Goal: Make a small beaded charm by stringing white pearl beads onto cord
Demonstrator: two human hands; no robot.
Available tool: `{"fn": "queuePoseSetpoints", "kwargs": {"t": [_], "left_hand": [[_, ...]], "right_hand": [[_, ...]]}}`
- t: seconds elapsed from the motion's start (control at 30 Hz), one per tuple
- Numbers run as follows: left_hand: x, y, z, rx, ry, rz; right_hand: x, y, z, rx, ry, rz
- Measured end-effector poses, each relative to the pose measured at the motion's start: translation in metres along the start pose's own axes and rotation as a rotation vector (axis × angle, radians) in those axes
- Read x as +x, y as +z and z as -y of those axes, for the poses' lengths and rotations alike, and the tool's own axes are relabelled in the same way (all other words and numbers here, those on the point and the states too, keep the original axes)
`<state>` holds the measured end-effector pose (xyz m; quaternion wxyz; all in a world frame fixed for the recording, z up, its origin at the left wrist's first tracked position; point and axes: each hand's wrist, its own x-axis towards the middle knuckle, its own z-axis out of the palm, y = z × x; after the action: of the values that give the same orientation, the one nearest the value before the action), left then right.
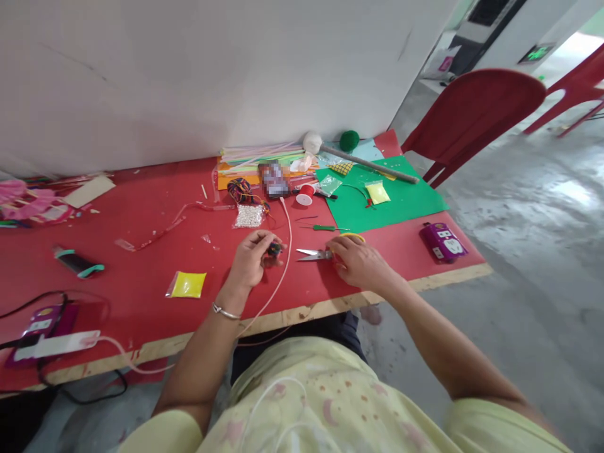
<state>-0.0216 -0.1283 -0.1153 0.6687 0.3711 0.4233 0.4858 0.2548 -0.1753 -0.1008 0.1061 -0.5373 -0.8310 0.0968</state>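
Between the fingertips of my left hand is a small dark bundle with colored flecks; its exact kind is hard to make out. My right hand is closed over the yellow handles of a pair of scissors. The blades lie slightly apart and point left toward the bundle, without touching it. Just beyond my hands are a green-handled hook tool, a bag of white beads and a ball of multicolored cord. A spool of red thread stands near a phone.
A pale charging cable runs between my hands and over the table edge. Yellow packets, a box cutter and a purple power socket lie around. Green paper bears a grey rod. A red chair stands right.
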Motion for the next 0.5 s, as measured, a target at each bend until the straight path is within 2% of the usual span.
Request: {"fn": "queuePoseSetpoints", "kwargs": {"t": [0.1, 0.27, 0.4, 0.5], "left_hand": [[0.0045, -0.0035, 0.0030, -0.066, -0.088, -0.012], [0.0053, -0.0085, 0.0071, -0.153, -0.083, 0.002], [0.0013, -0.0099, 0.0048, -0.134, -0.034, 0.039], [0.0006, -0.0079, 0.0049, -0.108, 0.030, 0.072]], "right_hand": [[-0.0129, -0.0004, -0.0146, -0.098, 0.010, 0.113], [-0.0077, -0.0018, -0.0091, -0.109, 0.114, 0.182], [-0.0078, -0.0068, -0.0079, -0.213, 0.213, 0.266], [-0.0136, -0.0091, -0.0134, -0.247, 0.248, 0.268]]}}
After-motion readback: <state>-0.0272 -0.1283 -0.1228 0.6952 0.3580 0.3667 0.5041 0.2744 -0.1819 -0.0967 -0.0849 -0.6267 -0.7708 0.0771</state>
